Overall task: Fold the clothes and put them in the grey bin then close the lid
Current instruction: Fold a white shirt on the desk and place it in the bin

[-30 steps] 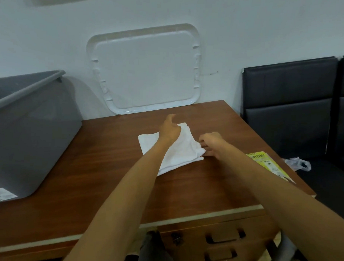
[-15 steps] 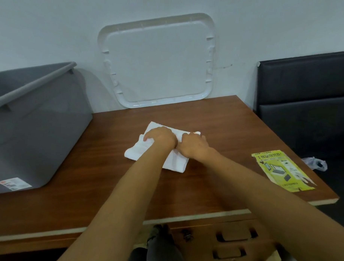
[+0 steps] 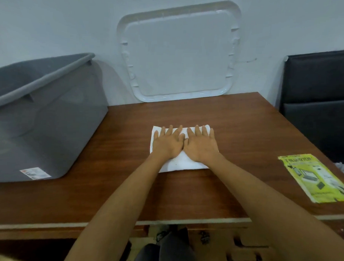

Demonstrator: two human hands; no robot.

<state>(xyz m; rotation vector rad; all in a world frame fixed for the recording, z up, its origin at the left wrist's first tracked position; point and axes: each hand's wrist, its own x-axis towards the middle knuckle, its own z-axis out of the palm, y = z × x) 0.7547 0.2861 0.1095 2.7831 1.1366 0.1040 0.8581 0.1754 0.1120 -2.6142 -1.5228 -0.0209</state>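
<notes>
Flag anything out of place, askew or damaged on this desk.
Nothing looks spilled or damaged. Two things stand out: the clear lid is off the grey bin, propped at a tilt against the wall, and a yellow leaflet lies crooked near the right edge of the desk, unrelated to the clothes.

Soft white cloth [image 3: 182,164], polished wood-grain table [image 3: 126,187], matt grey plastic bin [image 3: 50,116], clear glossy plastic lid [image 3: 179,58], glossy yellow paper leaflet [image 3: 313,178], black leather-look chair [image 3: 320,96].

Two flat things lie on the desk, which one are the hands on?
The folded white cloth: left hand and right hand press flat on it. The yellow leaflet lies untouched, off to the right.
</notes>
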